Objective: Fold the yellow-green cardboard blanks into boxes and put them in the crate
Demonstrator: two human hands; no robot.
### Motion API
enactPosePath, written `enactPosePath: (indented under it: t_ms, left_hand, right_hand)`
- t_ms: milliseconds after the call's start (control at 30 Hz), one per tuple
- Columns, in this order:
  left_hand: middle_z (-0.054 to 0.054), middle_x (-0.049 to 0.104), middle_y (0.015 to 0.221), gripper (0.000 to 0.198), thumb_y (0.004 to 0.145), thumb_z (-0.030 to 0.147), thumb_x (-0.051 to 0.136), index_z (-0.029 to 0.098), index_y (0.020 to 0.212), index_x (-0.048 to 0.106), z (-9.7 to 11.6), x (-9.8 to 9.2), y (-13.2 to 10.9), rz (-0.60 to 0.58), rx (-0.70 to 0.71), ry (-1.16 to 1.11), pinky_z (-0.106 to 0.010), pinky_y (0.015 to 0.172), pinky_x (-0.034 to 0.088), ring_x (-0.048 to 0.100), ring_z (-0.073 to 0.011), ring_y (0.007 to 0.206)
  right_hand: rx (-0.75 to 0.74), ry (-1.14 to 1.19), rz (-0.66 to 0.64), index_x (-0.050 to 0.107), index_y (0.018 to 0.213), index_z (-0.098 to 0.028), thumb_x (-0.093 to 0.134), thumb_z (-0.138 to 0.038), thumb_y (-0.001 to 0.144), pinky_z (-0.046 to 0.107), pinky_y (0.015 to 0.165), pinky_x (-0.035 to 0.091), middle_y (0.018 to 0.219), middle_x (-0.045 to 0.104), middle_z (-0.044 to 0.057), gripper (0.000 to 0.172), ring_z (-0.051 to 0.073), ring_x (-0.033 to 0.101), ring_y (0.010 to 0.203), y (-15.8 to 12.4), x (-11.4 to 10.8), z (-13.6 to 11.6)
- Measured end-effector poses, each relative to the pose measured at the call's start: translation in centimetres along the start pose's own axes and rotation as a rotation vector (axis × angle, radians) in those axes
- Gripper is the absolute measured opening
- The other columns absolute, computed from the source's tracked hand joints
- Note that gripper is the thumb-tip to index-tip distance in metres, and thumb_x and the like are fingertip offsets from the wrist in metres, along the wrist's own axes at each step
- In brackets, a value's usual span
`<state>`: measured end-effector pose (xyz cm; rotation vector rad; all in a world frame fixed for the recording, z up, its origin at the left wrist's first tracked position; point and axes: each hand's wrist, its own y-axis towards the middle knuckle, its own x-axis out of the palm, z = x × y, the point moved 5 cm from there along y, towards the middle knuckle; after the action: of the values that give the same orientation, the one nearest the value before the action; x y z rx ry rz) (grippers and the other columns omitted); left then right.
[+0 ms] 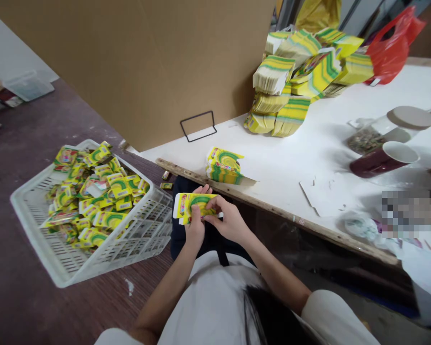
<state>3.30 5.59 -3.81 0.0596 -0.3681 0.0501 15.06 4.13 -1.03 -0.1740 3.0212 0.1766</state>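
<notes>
We have a yellow-and-green printed cardboard carton [185, 204] above our lap, just off the near edge of the white-topped desk [280, 167]. Its long axis runs side to side. Our left hand [195, 226] clamps its middle, thumb uppermost; our right hand [230, 220], nearer its right end, curls fingers there, though we cannot tell whether they pinch.

Looked like thin printed card, smooth and faintly glossy, on the yellow carton [186, 203] and the stacked cartons [303, 88]. Showed plain matt cardboard on the tall brown panel [165, 62]. Shone as thin, creased plastic in the red bag [391, 52]. Seemed stiff, dull plastic in the white basket [93, 265]. Ran rough and worn along the wooden table edge [266, 207], smooth across the white tabletop [269, 165]. Gleamed like glaze on the maroon mug [373, 160].
</notes>
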Motion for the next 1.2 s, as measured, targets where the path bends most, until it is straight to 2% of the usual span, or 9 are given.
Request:
enactPosePath:
  t_ms: [167,267,400,600,733,900,1000,1100,1200]
  left_hand:
    - [-0.001,0.057,0.078,0.052,0.085,0.074,0.054,0.023,0.088,0.059,0.9,-0.5,0.9,0.144,0.028,-0.196,-0.032,0.079,0.056,0.061,-0.0169,0.074]
    - [0.002,0.048,0.071,0.055,0.083,0.078,0.053,0.023,0.083,0.054,0.8,-1.0,1.2,0.19,-0.014,-0.178,-0.025,0.063,0.051,0.05,-0.0126,0.061]
    - [-0.001,0.062,0.085,0.055,0.075,0.075,0.069,0.022,0.09,0.063,0.2,-1.4,0.9,0.161,-0.035,-0.042,-0.026,0.073,0.053,0.061,-0.0148,0.076]
    - [-0.002,0.072,0.084,0.039,0.073,0.053,0.083,0.018,0.088,0.071,0.3,-2.8,1.2,0.193,-0.046,0.057,-0.026,0.074,0.056,0.067,-0.0152,0.075]
    - [-0.012,0.07,0.127,0.057,0.082,0.056,0.074,0.022,0.127,0.065,3.4,-4.4,2.6,0.012,0.045,0.126,-0.039,0.104,0.051,0.067,-0.0257,0.116]
    - [-0.02,0.054,0.149,0.112,0.055,0.053,0.093,0.021,0.15,0.044,2.9,-4.3,2.7,-0.398,-0.021,0.618,-0.057,0.116,0.039,0.051,-0.0414,0.138]
    - [-0.015,0.062,0.141,0.088,0.066,0.044,0.086,0.023,0.143,0.05,0.7,-2.1,1.7,-0.666,-0.113,0.756,-0.05,0.113,0.046,0.059,-0.0358,0.131]
    - [-0.01,0.07,0.129,0.063,0.076,0.038,0.073,0.023,0.134,0.054,0.1,-1.3,1.3,-0.634,-0.106,0.858,-0.042,0.104,0.053,0.067,-0.0304,0.118]
    - [-0.009,0.071,0.126,0.067,0.073,0.035,0.073,0.023,0.135,0.05,0.3,-1.8,1.3,-0.564,-0.049,0.914,-0.042,0.1,0.055,0.069,-0.0309,0.115]
  right_hand:
    - [0.086,0.206,-0.168,0.054,0.104,-0.024,0.078,-0.039,0.078,0.026,0.063,0.045,0.086,0.058,-0.002,0.039,0.013,0.053,0.071,-0.8,2.4,1.3]
    - [0.124,0.251,-0.142,0.055,0.109,-0.023,0.084,-0.041,0.071,0.024,0.059,0.041,0.079,0.053,-0.005,0.05,0.012,0.049,0.066,-0.7,2.8,2.4]
    - [0.113,0.267,0.026,0.062,0.102,-0.022,0.075,-0.045,0.08,0.027,0.064,0.045,0.079,0.06,-0.002,0.035,0.013,0.055,0.068,0.0,1.1,3.0]
    - [0.006,0.009,0.089,0.07,0.087,-0.022,0.062,-0.033,0.091,0.033,0.07,0.051,0.081,0.069,0.003,0.015,0.019,0.062,0.073,0.5,-2.3,1.8]
    - [-0.203,-0.336,0.103,0.077,0.096,-0.026,0.058,-0.022,0.094,0.04,0.083,0.05,0.09,0.073,0.007,0.019,0.024,0.064,0.088,0.2,-4.3,0.1]
    - [-0.371,-0.663,-0.131,0.076,0.099,-0.03,0.058,-0.018,0.097,0.037,0.089,0.044,0.094,0.076,0.001,0.022,0.019,0.061,0.093,-0.6,-1.8,-1.0]
    - [-0.383,-0.772,-0.226,0.074,0.103,-0.03,0.059,-0.022,0.098,0.036,0.097,0.039,0.101,0.076,-0.002,0.017,0.019,0.057,0.101,-0.6,0.0,-0.6]
    - [-0.31,-0.818,-0.214,0.067,0.119,-0.028,0.061,-0.02,0.094,0.037,0.102,0.038,0.111,0.074,0.001,0.027,0.021,0.056,0.106,-0.8,0.2,-0.4]
    - [-0.257,-0.79,-0.163,0.059,0.132,-0.027,0.064,-0.016,0.088,0.04,0.108,0.038,0.119,0.07,0.004,0.045,0.024,0.054,0.113,-1.2,-0.2,-0.8]
